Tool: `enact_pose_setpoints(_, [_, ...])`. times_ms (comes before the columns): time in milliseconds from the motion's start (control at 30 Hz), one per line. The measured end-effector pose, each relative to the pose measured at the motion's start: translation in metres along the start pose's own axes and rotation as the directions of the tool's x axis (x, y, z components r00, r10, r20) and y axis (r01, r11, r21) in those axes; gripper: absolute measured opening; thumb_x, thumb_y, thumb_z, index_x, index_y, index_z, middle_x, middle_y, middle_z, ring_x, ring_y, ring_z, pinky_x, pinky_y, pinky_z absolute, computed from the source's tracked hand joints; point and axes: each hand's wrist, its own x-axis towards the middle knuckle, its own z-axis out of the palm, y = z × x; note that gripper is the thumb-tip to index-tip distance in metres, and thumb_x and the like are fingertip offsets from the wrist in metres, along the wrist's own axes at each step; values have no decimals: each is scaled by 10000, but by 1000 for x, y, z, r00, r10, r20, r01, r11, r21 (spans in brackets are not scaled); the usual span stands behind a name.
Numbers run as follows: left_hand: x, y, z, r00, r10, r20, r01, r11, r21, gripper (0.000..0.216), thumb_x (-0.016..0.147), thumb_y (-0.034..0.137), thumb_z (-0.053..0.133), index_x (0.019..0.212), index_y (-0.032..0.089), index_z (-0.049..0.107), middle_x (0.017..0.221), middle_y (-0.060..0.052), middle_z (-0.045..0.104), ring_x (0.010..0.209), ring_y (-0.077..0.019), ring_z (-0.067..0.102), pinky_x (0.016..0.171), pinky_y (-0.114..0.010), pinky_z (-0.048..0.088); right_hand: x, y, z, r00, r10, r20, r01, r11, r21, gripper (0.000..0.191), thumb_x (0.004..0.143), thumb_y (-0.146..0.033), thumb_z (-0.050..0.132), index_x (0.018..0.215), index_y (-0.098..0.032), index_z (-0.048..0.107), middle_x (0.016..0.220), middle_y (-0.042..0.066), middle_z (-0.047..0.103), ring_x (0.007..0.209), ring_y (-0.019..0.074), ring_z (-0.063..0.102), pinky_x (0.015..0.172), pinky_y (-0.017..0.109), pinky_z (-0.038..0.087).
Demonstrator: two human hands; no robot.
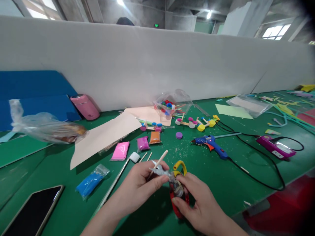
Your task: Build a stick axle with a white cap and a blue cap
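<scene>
My left hand (145,183) is closed round a pale wooden stick (161,159) and a crumpled silvery-grey strip (159,171). My right hand (194,200) grips a metal hand tool with red curved handles (179,209), which looks like pliers. Its metal head meets the grey strip close to my left thumb; whether it bites on the strip or the stick I cannot tell. A yellow curved piece (180,166) stands above the right fingers, perhaps part of the tool. Behind my left hand lie two thin sticks (146,156) and a white block (134,157).
Clay packets in pink (120,151), purple (142,143), orange (155,137) and blue (91,182) lie around. A phone (34,209) is front left. Right are a blue glue gun (211,144), its black cord and a purple power strip (275,147). Small wheeled models (189,123) stand behind.
</scene>
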Motion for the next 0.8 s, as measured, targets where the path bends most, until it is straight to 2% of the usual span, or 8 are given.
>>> enact_pose_setpoints(67, [0,-1,0,1000,10,5,-10,1000,5,139,779,254,538,849,139,571,632,35,505,491,-64,343,450,-177,279,2,1,0,1000,-1,31,1,1000,2,106,815,-275,479,845,-184,525,694,14,474,646,162,453,557,268,348])
enact_pose_setpoints(167, [2,-3,-1,1000,25,8,-25,999,28,123,782,250,540,824,140,576,664,26,515,516,-66,366,474,-177,301,-1,8,-1,997,-2,71,3,1000,-4,114,838,-255,446,783,-185,518,710,23,494,671,162,467,573,261,357])
enact_pose_setpoints(267, [3,-2,-1,999,29,14,-30,999,37,120,786,248,537,827,143,577,659,30,514,524,-68,377,487,-174,315,-8,16,0,995,-13,95,17,999,-45,85,833,-216,456,843,-187,536,758,40,522,710,171,482,597,263,378])
enact_pose_setpoints(400, [5,1,-2,999,35,24,-36,998,59,125,785,248,534,824,141,585,670,21,533,542,-77,406,499,-175,329,-15,25,3,994,-22,105,36,991,-129,158,846,-199,435,948,-183,555,774,64,541,707,188,488,592,286,395])
enact_pose_setpoints(700, [2,-1,-3,1000,6,3,-7,998,67,145,778,264,544,828,134,586,658,23,517,513,-70,363,478,-183,306,-27,35,7,997,-48,60,57,986,-157,225,845,-162,430,1045,-194,528,782,67,552,719,192,517,599,297,441])
enact_pose_setpoints(800, [2,-1,-3,1000,-3,11,2,999,53,153,781,269,541,835,133,587,667,22,520,522,-70,366,488,-185,309,-33,32,3,992,-106,-72,97,988,-121,338,796,-135,479,1128,-194,447,851,69,554,738,183,531,624,291,464])
